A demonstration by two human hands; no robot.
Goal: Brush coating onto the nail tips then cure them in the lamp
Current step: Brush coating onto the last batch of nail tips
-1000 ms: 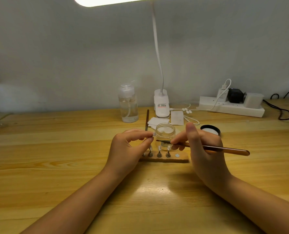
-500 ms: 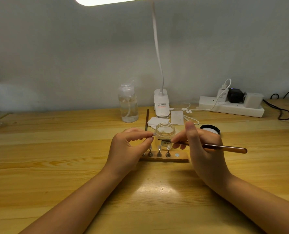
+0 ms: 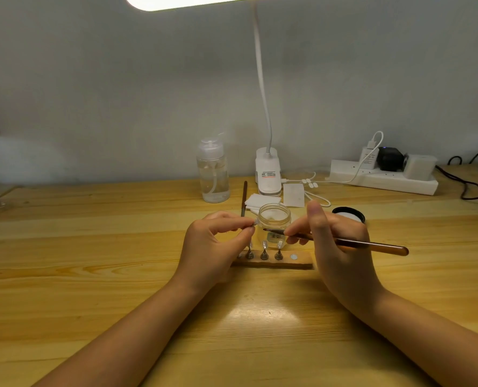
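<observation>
Nail tip [image 3: 255,222] pinched in left hand [image 3: 212,247]; right hand [image 3: 335,247] grips brush [image 3: 344,243], bristles just right of the tip, glass jar [image 3: 274,219] behind.

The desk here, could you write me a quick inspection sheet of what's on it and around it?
Surface: wooden desk, lamp glare near the front.
Job's things: wooden holder carrying three nail tips on stands; one nail tip lifted off; brush; open glass jar.
Clutter: pump bottle, white pads, second brush, black lid.
Hands: left hand pinches the lifted tip; right hand holds the brush, bristles pointing at that tip.
Cables: white cable; black cable at right.
Surroundings: grey wall, desk lamp, power strip. Curing lamp: nothing seen.
</observation>
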